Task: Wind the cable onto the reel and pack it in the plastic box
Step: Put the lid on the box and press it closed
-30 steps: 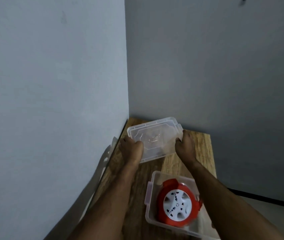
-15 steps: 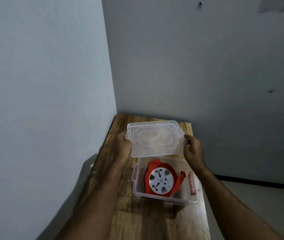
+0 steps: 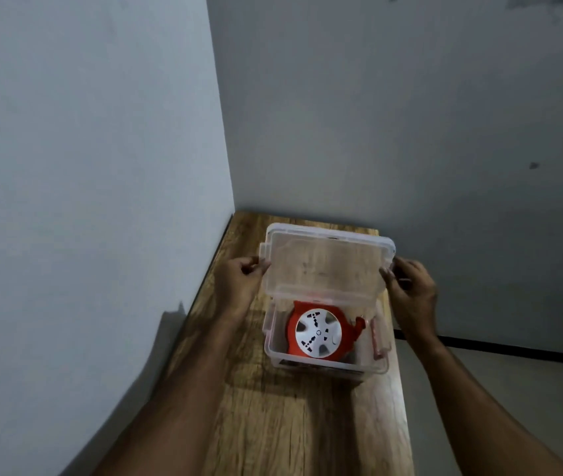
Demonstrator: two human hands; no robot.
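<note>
A red cable reel with a white socket face lies flat inside the clear plastic box on the wooden table. I hold the clear lid tilted over the box's far half, its near edge low over the reel. My left hand grips the lid's left side and my right hand grips its right side. No loose cable shows outside the reel.
The narrow table sits in a corner, with a grey wall along its left edge and another behind. The table's right edge drops to a pale floor with a dark baseboard.
Both hands picked the lid up from the table behind the box and brought it toward me, over the box. The camera view shifted, so the box appears farther away.
</note>
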